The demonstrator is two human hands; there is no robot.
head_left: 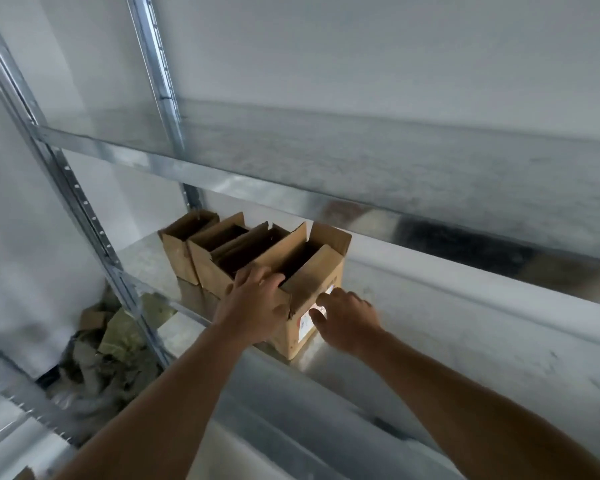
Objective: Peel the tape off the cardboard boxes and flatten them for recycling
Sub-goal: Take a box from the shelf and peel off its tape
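Cardboard boxes, at least three, left hand gripping nearest rim, right hand fingers loose

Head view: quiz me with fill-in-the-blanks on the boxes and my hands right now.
The cardboard boxes stand in a row on a metal ____. The left hand grips the nearest box, whose top flaps are ____. The right hand touches that box's side at a white ____. Cardboard scraps lie piled lower down, on the person's ____ side.
Missing: shelf; open; label; left.
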